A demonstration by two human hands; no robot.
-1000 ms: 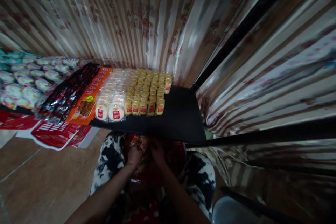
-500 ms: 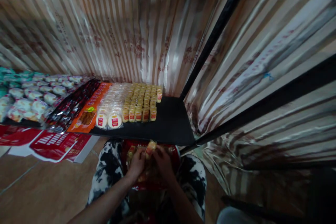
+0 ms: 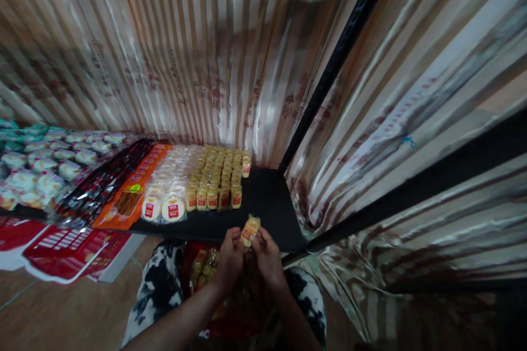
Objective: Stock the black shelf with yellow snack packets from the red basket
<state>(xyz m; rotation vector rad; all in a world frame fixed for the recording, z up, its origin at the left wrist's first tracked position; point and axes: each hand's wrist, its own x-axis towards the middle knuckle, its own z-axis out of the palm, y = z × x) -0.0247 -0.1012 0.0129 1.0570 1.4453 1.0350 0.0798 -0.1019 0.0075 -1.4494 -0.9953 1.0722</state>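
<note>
Below the front edge of the black shelf (image 3: 263, 214), much is lost in shadow: the person's lap, a red container (image 3: 197, 263) holding more packets, and both forearms run off the bottom of the frame, and the print on every wrapper is too blurred to read. Both hands meet just over the shelf's near edge. The left hand (image 3: 230, 260) and the right hand (image 3: 267, 258) have their fingertips pinched on a small wrapped snack (image 3: 250, 228), a yellow and orange block in glossy film; the remaining fingers are curled, though how tightly cannot be told. On the shelf, just beyond, stand tidy rows of matching yellow packets (image 3: 220, 175), beside flat round cakes (image 3: 164, 197) in clear plastic with red labels. Further left lie an orange carton (image 3: 132, 197), dark shiny sachets (image 3: 102, 181) and pale pillow-shaped bags (image 3: 41, 159), partly cut off at the edge. Striped, crinkled satin-like curtain (image 3: 185, 49) hangs behind.
</note>
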